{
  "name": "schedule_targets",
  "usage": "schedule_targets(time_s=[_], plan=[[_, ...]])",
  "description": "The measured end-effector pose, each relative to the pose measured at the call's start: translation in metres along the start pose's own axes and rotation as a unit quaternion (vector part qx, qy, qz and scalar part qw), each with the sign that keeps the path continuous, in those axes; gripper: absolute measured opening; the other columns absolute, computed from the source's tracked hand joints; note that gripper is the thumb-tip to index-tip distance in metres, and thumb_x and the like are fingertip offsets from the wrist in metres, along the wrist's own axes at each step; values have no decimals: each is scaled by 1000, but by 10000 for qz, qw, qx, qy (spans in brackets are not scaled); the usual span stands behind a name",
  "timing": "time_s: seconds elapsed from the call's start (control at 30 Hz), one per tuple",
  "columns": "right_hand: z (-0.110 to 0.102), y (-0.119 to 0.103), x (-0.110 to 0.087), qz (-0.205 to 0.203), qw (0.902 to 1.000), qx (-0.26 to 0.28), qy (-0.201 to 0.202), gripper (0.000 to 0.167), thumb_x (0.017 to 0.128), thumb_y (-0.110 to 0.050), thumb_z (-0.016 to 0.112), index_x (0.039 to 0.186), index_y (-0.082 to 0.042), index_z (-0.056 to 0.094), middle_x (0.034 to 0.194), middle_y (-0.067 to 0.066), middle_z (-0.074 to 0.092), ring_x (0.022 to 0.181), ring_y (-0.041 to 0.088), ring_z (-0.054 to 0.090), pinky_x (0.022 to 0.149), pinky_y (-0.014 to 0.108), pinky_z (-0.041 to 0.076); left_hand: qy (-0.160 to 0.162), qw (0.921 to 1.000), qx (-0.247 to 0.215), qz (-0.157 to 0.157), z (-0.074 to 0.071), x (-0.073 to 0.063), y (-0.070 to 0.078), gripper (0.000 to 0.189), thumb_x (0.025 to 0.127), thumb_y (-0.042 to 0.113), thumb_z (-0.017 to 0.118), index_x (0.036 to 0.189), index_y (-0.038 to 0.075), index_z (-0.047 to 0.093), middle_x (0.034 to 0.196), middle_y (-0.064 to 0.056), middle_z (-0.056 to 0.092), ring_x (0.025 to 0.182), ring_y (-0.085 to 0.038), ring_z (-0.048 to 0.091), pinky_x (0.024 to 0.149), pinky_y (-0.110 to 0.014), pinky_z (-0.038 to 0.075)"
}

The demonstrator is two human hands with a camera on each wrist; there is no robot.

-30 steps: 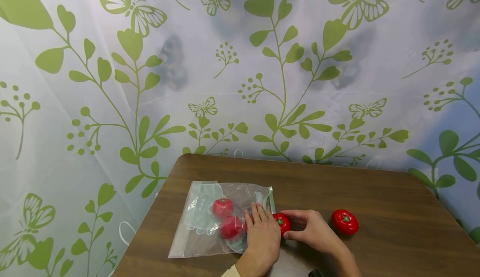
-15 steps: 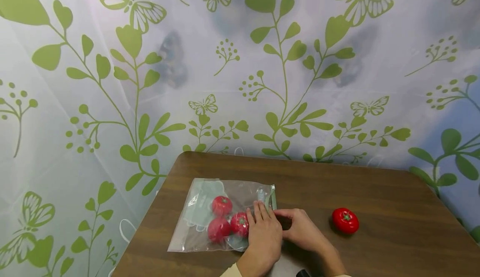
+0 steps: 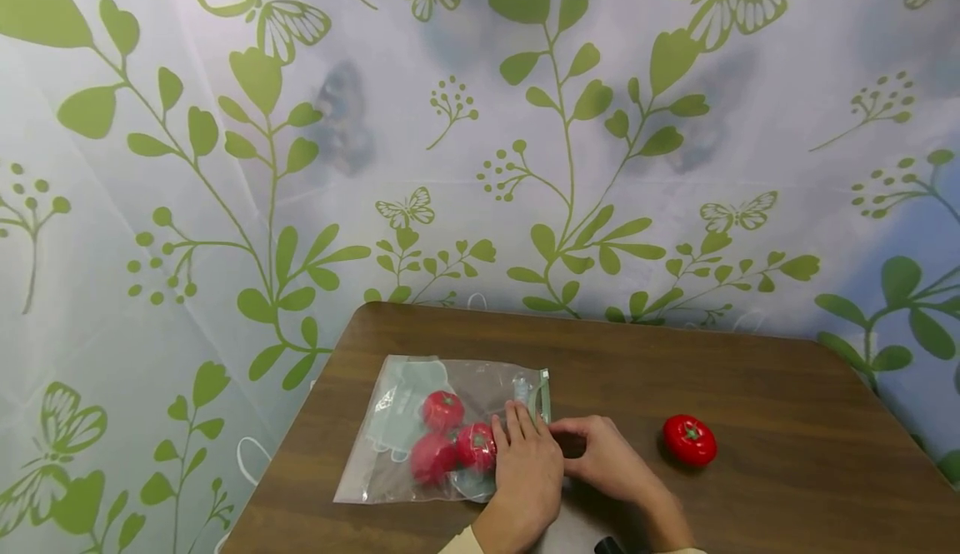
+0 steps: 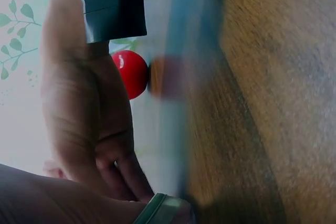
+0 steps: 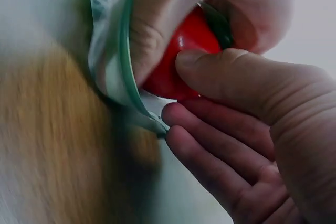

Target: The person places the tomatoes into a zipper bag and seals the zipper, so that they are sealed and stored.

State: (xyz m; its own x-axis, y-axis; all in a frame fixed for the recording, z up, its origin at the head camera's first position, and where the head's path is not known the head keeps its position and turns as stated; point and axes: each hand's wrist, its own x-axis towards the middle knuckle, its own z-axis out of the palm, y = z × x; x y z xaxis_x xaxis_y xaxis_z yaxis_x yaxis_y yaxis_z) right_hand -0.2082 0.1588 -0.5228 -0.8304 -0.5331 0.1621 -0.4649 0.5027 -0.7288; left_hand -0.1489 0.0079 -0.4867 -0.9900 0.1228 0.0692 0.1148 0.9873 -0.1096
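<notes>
A clear zip bag (image 3: 382,471) lies on the table with three red tomatoes (image 3: 432,457) visible inside. My left hand (image 3: 525,462) grips its open mouth, fingers over the plastic and thumb at the green zip strip (image 5: 126,51). Another tomato (image 5: 181,69) sits at the mouth in the right wrist view, with my right hand (image 3: 603,458) holding it, thumb on its skin; in the head view my left hand hides it. A loose tomato (image 3: 690,441) rests on the table to the right. It also appears as a red tomato (image 4: 131,74) in the left wrist view.
The brown wooden table (image 3: 787,421) meets a leaf-and-butterfly patterned curtain (image 3: 450,137) behind it. A pale printed glove shape (image 3: 408,408) shows on the bag. A dark device (image 4: 113,6) is strapped to my right wrist.
My right hand has moved left to the bag mouth with a tomato, which has passed out of sight behind my left hand. Tomatoes inside have shifted left.
</notes>
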Motion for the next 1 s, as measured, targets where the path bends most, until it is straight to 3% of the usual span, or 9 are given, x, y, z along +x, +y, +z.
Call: schedule_targets(time_s=[0.2, 0.37, 0.47, 0.57, 0.67, 0.83, 1.0], plan=[[12, -7, 4, 31, 9989, -313, 347, 36, 81, -17, 94, 115, -20, 85, 112, -12, 83, 107, 6, 75, 99, 37, 60, -33, 9999, 37, -129, -1, -1, 1, 51, 105, 27, 68, 151, 5, 64, 158, -20, 60, 153, -39, 52, 125, -58, 41], [9, -6, -2, 175, 9987, -341, 339, 37, 83, -19, 94, 118, -19, 85, 117, -10, 83, 114, 12, 75, 104, 40, 59, -72, 9999, -17, -113, -1, -3, 3, 54, 104, 28, 70, 152, 5, 63, 159, -20, 59, 154, -39, 51, 124, -60, 41], [-1, -3, -8, 195, 9996, -51, 215, 37, 88, -25, 93, 123, -17, 83, 121, -5, 83, 115, 13, 76, 101, 35, 61, -15, 10000, -3, -82, 0, -4, 5, 55, 102, 30, 73, 151, 6, 64, 158, -20, 60, 153, -39, 52, 123, -60, 42], [-14, -1, -15, 264, 9979, 593, 33, 40, 94, -28, 89, 128, -10, 80, 125, 5, 82, 113, 17, 79, 96, 31, 63, 67, 9999, -15, -100, 2, -6, 6, 54, 102, 31, 72, 150, 7, 66, 157, -20, 61, 152, -39, 53, 122, -60, 43], [-27, 2, -22, 385, 9944, 982, -15, 42, 97, -24, 86, 131, -2, 77, 126, 13, 81, 112, 23, 81, 94, 34, 64, 137, 9998, -36, -157, 3, -6, 7, 50, 103, 30, 69, 148, 7, 67, 156, -21, 62, 151, -39, 53, 122, -60, 43], [-51, 4, -36, 663, 9936, 893, 196, 44, 96, -21, 87, 132, 1, 75, 128, 19, 79, 114, 32, 80, 93, 33, 65, 155, 9997, -19, -205, 3, -5, 7, 46, 104, 27, 67, 147, 9, 69, 156, -20, 62, 151, -39, 54, 122, -59, 43], [-74, 5, -54, 850, 9924, 812, 352, 47, 96, -24, 87, 135, 0, 74, 133, 20, 77, 114, 29, 80, 89, 24, 63, 204, 9996, 13, -193, 4, -4, 7, 44, 105, 26, 66, 146, 10, 70, 155, -20, 63, 150, -38, 55, 121, -59, 44]])
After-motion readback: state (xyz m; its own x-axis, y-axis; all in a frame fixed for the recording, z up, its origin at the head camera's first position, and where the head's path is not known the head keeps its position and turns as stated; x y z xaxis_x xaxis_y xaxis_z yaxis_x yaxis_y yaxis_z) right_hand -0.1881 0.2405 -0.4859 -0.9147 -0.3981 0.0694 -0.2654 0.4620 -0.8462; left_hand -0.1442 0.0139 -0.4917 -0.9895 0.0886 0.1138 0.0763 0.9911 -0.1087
